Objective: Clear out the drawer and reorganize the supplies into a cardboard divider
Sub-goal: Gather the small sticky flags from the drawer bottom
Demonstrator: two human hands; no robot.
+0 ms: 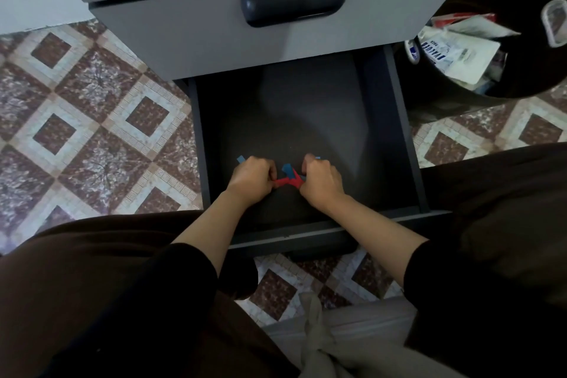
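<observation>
Just outside our left grip (pixel 251 176), on its far left side, one blue scrap (pixel 241 159) lies flat on the floor of the drawer (pixel 412 163), untouched. The left grip is curled tight, its fingers pinching one end of the red scraps (pixel 287 182). These bridge the small gap between the two grips, with a second blue scrap (pixel 287 167) just beyond them. Our right grip (pixel 322 179) is curled likewise and pinches the other end of the red scraps. A sliver of blue shows at its far edge, though we cannot tell whether it is held. Well off to the right of that grip, outside the drawer, stands a black bin (pixel 460 83) with wrappers in it. No cardboard divider is in view.

We judge the drawer nearly emptied, with only these bits to gather. The risks are small. The scraps look thin and light, so pulling the grips apart could tear the red piece. A hurried lift could shed loose blue bits onto the dark drawer floor, where they are easy to miss.
</observation>
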